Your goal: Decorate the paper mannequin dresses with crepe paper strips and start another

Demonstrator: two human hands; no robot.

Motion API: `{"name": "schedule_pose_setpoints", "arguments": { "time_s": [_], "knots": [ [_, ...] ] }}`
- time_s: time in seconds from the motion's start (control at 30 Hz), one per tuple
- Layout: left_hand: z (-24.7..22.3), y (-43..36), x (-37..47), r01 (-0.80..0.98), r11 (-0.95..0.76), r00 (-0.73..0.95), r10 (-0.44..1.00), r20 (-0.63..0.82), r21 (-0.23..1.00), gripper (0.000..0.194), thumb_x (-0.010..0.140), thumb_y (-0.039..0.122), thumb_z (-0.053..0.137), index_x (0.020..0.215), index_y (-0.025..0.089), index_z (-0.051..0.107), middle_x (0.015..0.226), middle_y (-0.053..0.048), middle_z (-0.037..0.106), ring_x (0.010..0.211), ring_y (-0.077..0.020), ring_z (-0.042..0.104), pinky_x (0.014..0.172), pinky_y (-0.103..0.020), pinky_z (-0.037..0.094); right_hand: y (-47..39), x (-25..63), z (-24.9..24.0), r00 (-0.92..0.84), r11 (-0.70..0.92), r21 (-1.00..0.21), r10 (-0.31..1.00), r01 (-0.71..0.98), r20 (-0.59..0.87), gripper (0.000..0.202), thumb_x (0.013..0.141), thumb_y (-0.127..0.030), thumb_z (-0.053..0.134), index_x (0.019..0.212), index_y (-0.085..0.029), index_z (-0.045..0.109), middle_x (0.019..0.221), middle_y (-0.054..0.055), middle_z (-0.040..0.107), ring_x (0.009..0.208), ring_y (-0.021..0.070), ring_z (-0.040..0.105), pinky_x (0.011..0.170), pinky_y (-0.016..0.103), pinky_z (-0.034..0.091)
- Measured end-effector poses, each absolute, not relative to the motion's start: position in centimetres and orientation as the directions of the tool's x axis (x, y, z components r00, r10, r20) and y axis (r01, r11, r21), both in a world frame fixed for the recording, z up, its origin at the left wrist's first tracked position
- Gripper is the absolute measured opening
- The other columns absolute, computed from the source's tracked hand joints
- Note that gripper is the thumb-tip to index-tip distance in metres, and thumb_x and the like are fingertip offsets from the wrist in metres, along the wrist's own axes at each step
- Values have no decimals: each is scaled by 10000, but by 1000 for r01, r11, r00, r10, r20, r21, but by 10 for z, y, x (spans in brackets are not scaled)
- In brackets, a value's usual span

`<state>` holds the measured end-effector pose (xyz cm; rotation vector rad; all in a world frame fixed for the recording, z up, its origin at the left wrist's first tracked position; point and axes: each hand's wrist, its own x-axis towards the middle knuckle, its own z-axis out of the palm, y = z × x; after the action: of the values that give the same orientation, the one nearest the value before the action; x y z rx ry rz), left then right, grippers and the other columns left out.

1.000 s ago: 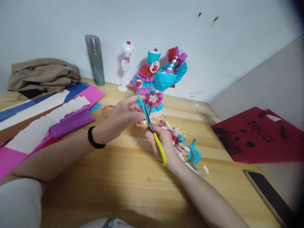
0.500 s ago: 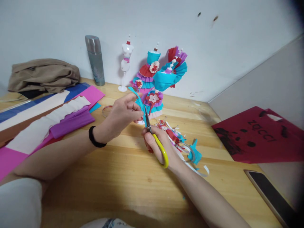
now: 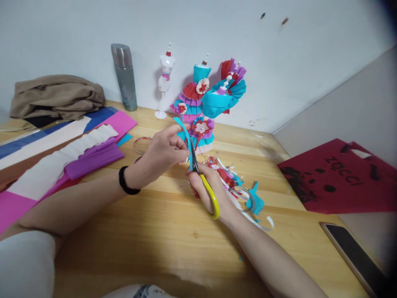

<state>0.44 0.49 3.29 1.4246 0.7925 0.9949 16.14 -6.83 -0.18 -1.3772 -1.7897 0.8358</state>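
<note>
The left hand (image 3: pixel 159 152) pinches a teal strip (image 3: pixel 182 126) over the table (image 3: pixel 149 236), short of its far edge, while the right hand (image 3: pixel 218 186) grips yellow-handled scissors (image 3: pixel 210 191), blades beside the strip, which seems not yet cut through.

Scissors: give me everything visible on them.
The scissors have a glossy yellow loop handle, plastic by its look, and dark, metallic-looking, narrow pointed blades. The right hand grips them, covering part of the handle. They are held above the wooden table, blades pointing away from the person and slightly left, handle toward the person. A turquoise strip at the fingertips of the left hand runs alongside the blades; blade contact and opening are unclear.
</note>
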Motion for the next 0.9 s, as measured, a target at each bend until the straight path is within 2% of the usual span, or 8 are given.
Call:
{"name": "schedule_pose_setpoints", "arguments": {
  "time_s": [0.13,0.47,0.67,0.9],
  "knots": [
    [33,3,5,-85,-77,403,909,105,993,519,627,123,649,1141,140,575,540,86,567,502,-102,522,521,-233,407,-68,161,-4,-152,210,-830,977,516,153,392,925,-560,514,742,-217,463,603,-28,439,565,136,405,533,274,299],
    [31,3,5,-72,-59,399,913,83,996,668,630,89,645,1293,95,555,555,76,597,510,-103,541,537,-229,429,-65,161,-8,-116,231,-817,973,529,199,456,899,-607,543,684,-213,464,594,-38,407,544,116,368,528,267,280],
    [31,5,6,-93,-50,403,912,83,994,603,643,74,635,1243,92,571,551,76,598,507,-99,543,535,-225,434,-64,160,-8,-94,233,-805,972,546,217,473,895,-622,543,688,-198,511,588,-33,411,554,118,370,530,259,293],
    [32,6,5,-98,-60,407,908,96,993,559,662,79,637,1218,102,580,557,74,594,506,-94,537,534,-222,419,-69,162,-14,-73,203,-848,979,489,192,455,929,-606,533,690,-222,478,568,-23,452,555,138,428,504,260,319]
  ]
}}
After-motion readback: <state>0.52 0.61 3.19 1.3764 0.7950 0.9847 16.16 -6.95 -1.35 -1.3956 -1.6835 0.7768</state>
